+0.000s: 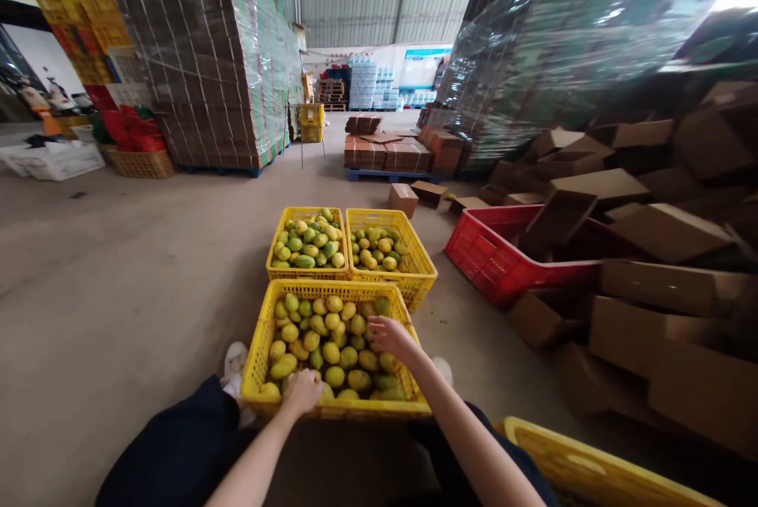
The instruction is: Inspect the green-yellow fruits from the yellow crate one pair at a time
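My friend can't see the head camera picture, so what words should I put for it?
A person's left hand and right hand reach over greenish-yellow fruit in a yellow crate. Two more yellow fruit crates stand beyond; a red crate and piled cardboard boxes are on the right.

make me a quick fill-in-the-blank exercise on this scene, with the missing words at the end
1. The left hand and right hand are at the nearest fruit crate, which is coloured ____.
2. Just beyond it, filled with more fruit, the number of crates standing side by side is ____.
3. The hand farther from the camera is the ____ one.
4. The plastic crate beside the cardboard boxes is coloured ____.

Missing words: yellow; two; right; red
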